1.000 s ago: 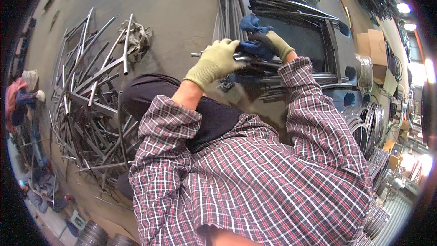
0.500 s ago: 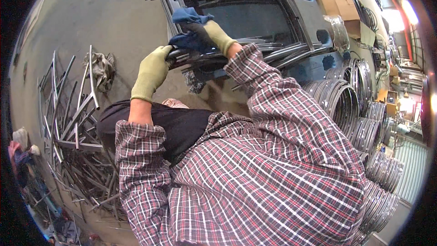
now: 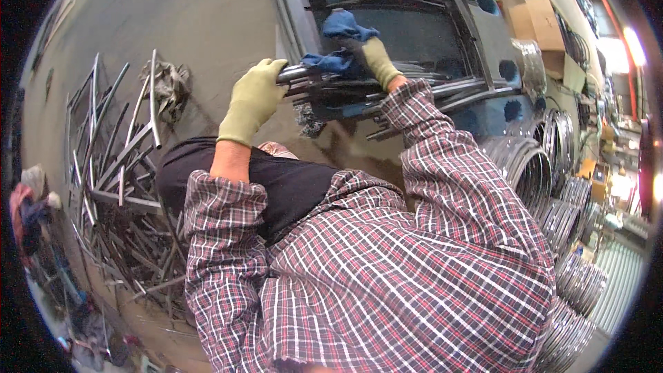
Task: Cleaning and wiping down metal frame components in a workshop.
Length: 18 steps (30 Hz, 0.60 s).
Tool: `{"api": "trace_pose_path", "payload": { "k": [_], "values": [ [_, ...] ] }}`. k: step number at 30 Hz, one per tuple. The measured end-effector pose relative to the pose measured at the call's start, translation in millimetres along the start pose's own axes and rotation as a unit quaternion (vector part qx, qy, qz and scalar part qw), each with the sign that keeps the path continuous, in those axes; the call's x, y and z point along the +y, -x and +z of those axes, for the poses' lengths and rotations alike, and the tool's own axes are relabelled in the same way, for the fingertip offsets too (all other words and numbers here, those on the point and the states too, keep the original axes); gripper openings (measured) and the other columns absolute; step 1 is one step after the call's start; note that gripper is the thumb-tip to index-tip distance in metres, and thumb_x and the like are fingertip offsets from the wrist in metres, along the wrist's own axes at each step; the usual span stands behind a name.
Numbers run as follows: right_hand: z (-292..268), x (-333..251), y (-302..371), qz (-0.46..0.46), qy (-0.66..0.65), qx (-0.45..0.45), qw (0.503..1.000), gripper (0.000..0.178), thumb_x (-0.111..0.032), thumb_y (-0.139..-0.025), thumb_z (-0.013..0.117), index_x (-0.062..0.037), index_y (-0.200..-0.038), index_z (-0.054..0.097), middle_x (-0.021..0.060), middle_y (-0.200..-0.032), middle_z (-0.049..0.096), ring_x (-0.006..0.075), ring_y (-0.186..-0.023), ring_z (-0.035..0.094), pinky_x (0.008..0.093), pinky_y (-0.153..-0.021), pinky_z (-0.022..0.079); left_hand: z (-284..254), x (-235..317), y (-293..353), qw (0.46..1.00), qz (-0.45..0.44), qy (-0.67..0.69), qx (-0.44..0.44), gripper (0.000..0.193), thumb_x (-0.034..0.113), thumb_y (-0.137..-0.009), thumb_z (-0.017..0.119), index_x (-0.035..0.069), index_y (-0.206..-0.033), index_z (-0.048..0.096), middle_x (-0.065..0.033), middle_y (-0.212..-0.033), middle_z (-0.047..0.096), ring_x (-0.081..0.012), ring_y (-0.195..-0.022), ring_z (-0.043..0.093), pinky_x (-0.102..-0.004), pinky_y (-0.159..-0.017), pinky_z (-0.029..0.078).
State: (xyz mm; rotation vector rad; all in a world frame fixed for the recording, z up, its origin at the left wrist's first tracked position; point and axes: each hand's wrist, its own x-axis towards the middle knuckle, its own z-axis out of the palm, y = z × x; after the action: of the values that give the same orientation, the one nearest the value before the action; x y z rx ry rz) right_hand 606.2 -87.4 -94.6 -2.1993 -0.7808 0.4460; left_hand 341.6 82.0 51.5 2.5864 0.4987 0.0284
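Observation:
My left hand (image 3: 254, 100), in a pale green work glove, is closed around the left end of a few dark metal tubes (image 3: 295, 74). To its right, my right hand (image 3: 376, 62), in a matching glove, grips a blue cloth (image 3: 345, 26). Part of the cloth hangs down over the tubes beside the left hand. My right fingertips are hidden behind the fabric. Beneath both hands lie more long dark tubes, resting on a metal frame (image 3: 293, 14) with upright side bars.
At left, a tangled heap of metal pieces (image 3: 124, 186) lies on the floor with a grey rag (image 3: 169, 90). Stacked coils of metal hoops (image 3: 528, 166) stand on the right, near an opened cardboard box (image 3: 539, 24). A person (image 3: 34, 207) is at the far left.
The view has shifted, so the scene sits farther right. My right hand with the cloth has moved right along the tubes, away from my left hand, which keeps its hold on the tube ends.

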Motion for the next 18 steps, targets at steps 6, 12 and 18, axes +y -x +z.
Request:
{"api": "trace_pose_path", "payload": {
  "k": [6,12,18],
  "values": [
    [5.8,-37.8,-5.5,-0.069,-0.053,-0.062,0.994,0.035,-0.031,-0.090,0.058,-0.0034,-0.110,0.066,0.0117,-0.102,0.069,0.0212,-0.091,0.063,0.0341,-0.085,0.047,-14.6,-30.5,14.3,0.999,-0.005,-0.015,0.030,0.052,0.024,-0.075,0.072,0.011,-0.124,0.056,-0.0141,-0.117,0.059,-0.0321,-0.109,0.058,-0.0420,-0.094,0.048],
    [-27.7,-41.1,4.1,-0.083,-0.028,0.029,0.996,0.036,-0.026,-0.093,0.057,-0.0017,-0.119,0.063,0.0077,-0.119,0.064,0.0186,-0.106,0.057,0.0334,-0.098,0.040,-47.4,-8.4,59.6,0.991,-0.022,0.040,0.127,0.053,0.020,-0.075,0.070,0.006,-0.123,0.054,-0.0175,-0.118,0.057,-0.0355,-0.111,0.055,-0.0443,-0.096,0.045],
    [-36.6,-191.6,36.5,-0.386,-0.128,0.077,0.910,0.033,-0.015,-0.089,0.063,-0.0045,-0.120,0.060,0.0065,-0.108,0.067,0.0188,-0.098,0.061,0.0307,-0.097,0.044,-59.9,13.2,121.1,0.921,0.082,0.090,0.371,0.047,0.016,-0.073,0.071,0.007,-0.116,0.054,-0.0127,-0.118,0.055,-0.0317,-0.106,0.056,-0.0415,-0.093,0.046]
  ]
}}
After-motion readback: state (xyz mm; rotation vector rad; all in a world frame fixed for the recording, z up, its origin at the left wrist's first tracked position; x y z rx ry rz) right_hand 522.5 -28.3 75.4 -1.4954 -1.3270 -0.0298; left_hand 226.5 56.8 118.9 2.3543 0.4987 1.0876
